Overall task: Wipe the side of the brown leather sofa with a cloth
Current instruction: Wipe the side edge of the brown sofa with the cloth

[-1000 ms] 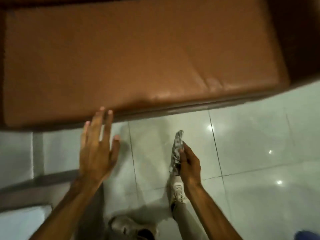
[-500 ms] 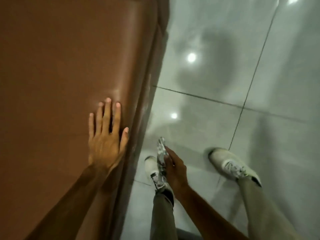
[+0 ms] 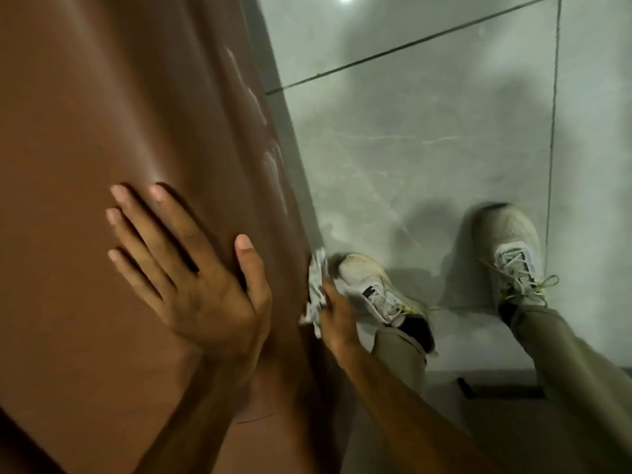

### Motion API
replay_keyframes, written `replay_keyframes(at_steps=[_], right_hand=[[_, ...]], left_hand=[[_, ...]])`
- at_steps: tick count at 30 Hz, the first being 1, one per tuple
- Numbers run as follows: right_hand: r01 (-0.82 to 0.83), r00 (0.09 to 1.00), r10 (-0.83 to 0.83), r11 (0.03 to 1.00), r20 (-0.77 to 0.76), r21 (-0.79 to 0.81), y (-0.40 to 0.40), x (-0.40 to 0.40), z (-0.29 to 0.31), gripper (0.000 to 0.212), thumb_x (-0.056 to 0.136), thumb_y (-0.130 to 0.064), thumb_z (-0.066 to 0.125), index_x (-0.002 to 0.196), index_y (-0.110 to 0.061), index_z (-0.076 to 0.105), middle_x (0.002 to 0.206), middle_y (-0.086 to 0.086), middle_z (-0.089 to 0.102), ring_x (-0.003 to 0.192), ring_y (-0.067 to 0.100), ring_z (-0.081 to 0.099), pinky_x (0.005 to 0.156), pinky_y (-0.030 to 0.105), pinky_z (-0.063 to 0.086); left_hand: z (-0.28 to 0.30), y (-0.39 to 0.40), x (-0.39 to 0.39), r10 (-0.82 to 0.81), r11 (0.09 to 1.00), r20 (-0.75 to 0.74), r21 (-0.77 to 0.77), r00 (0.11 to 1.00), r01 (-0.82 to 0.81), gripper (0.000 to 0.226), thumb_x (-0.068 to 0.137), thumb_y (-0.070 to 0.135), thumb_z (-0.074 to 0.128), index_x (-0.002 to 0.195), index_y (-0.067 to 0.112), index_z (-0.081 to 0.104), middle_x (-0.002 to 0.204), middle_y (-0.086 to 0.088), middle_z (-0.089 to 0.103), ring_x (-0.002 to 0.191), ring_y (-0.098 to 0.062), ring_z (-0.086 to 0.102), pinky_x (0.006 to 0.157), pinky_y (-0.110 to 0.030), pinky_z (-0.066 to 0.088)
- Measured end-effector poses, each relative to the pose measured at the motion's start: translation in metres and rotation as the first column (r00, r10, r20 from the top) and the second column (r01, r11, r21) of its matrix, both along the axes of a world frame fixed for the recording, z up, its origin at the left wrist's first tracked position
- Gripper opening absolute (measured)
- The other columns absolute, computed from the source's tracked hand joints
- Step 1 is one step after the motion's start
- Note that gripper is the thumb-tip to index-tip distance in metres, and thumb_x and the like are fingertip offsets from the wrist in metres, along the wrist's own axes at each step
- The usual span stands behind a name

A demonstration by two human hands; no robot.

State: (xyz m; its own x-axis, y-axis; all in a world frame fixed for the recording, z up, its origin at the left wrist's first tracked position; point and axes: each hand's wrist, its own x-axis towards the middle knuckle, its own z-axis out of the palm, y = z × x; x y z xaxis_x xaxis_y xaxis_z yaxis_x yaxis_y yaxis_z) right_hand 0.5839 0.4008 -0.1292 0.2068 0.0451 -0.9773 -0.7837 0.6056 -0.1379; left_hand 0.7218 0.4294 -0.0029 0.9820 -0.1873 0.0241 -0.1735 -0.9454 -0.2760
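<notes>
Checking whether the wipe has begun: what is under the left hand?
The left hand lies flat, fingers spread, on the sofa top; the leather beneath is covered. The cloth is in the right hand, by the sofa's side.

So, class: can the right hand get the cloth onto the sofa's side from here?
Probably yes: the right hand holds the cloth right beside the sofa side, with nothing between them.

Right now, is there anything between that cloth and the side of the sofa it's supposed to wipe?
Nothing visible. The right hand holds the cloth right at the sofa side, low near the floor. The left hand rests flat on the sofa's top, clear of that face. The nearer shoe stands on the floor, beside the hand.
</notes>
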Motion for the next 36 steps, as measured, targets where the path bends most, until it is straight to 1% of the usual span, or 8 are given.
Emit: replay_keyframes(at_steps=[2,5,10,16,23,27,31,36], right_hand=[[-0.028,0.998,0.026,0.999,-0.057,-0.032,-0.003,-0.018,0.034,0.048,0.105,-0.003,0.047,0.147,-0.023,0.060,0.147,0.004,0.063,0.124,0.005,0.060,0.088,-0.005,0.045],[-0.075,0.987,0.091,0.990,0.136,-0.118,-0.007,0.003,0.067,0.050,0.105,-0.046,0.053,0.154,-0.033,0.051,0.162,-0.009,0.049,0.149,0.007,0.043,0.121,0.026,0.040],[0.021,0.962,0.039,0.976,0.269,-0.217,0.000,0.063,-0.007,0.061,0.102,-0.063,0.044,0.156,-0.034,0.045,0.165,-0.003,0.045,0.154,0.018,0.040,0.126,0.044,0.034],[-0.070,0.997,0.072,0.987,0.012,-0.143,0.006,0.002,0.040,0.036,0.110,-0.034,0.044,0.146,-0.037,0.051,0.161,-0.001,0.050,0.152,0.022,0.043,0.125,0.041,0.035],[-0.051,0.907,0.190,0.936,0.375,-0.349,-0.029,0.139,0.031,0.049,0.111,-0.037,0.043,0.160,-0.038,0.037,0.169,-0.016,0.033,0.154,0.001,0.029,0.128,0.027,0.025],[-0.088,0.954,0.157,0.961,0.255,-0.261,-0.032,0.140,-0.014,0.052,0.111,-0.045,0.035,0.162,-0.033,0.034,0.166,-0.002,0.041,0.154,0.018,0.037,0.127,0.035,0.028],[-0.172,0.979,0.185,0.974,0.083,-0.148,-0.025,0.099,0.030,0.063,0.104,-0.062,0.035,0.162,-0.037,0.034,0.164,-0.006,0.043,0.152,0.019,0.040,0.122,0.033,0.031],[-0.016,0.937,0.120,0.953,0.329,-0.303,-0.055,0.205,0.042,0.051,0.110,-0.039,0.044,0.160,-0.036,0.038,0.166,-0.010,0.040,0.153,0.009,0.037,0.124,0.027,0.029]], left_hand=[[0.001,0.000,0.001,-0.011,1.000,-0.019,-0.007,1.000,0.011,0.077,0.114,0.045,0.033,0.175,0.000,0.021,0.180,-0.031,0.024,0.171,-0.045,0.022,0.140,-0.061,0.022],[0.001,0.004,0.002,-0.027,0.999,-0.024,-0.032,0.999,0.026,0.076,0.114,0.044,0.034,0.175,0.001,0.020,0.180,-0.031,0.024,0.171,-0.046,0.022,0.139,-0.062,0.023],[-0.003,0.006,0.003,-0.025,0.998,-0.003,-0.049,1.000,0.025,0.075,0.114,0.044,0.034,0.175,0.001,0.024,0.180,-0.031,0.026,0.170,-0.046,0.023,0.141,-0.059,0.021],[0.015,0.002,0.014,-0.005,0.988,-0.115,-0.156,0.993,-0.013,0.073,0.115,0.039,0.038,0.178,0.011,0.015,0.185,-0.023,0.014,0.173,-0.039,0.014,0.140,-0.064,0.019],[0.015,-0.023,0.153,-0.127,0.964,-0.056,-0.240,0.990,0.110,0.082,0.111,0.045,0.046,0.179,0.010,0.016,0.186,-0.021,0.012,0.174,-0.040,0.011,0.140,-0.063,0.013],[0.008,-0.032,0.181,-0.106,0.958,0.008,-0.267,0.994,0.104,0.082,0.110,0.044,0.050,0.178,0.012,0.018,0.186,-0.020,0.015,0.174,-0.038,0.012,0.141,-0.062,0.013],[0.013,-0.039,0.179,-0.082,0.977,0.029,-0.196,0.996,0.087,0.080,0.111,0.046,0.046,0.179,0.013,0.019,0.186,-0.018,0.018,0.174,-0.036,0.016,0.141,-0.061,0.019],[0.005,-0.037,0.178,-0.103,0.980,0.041,-0.167,0.994,0.109,0.078,0.112,0.047,0.044,0.178,0.013,0.020,0.185,-0.019,0.019,0.174,-0.035,0.018,0.141,-0.059,0.020]])
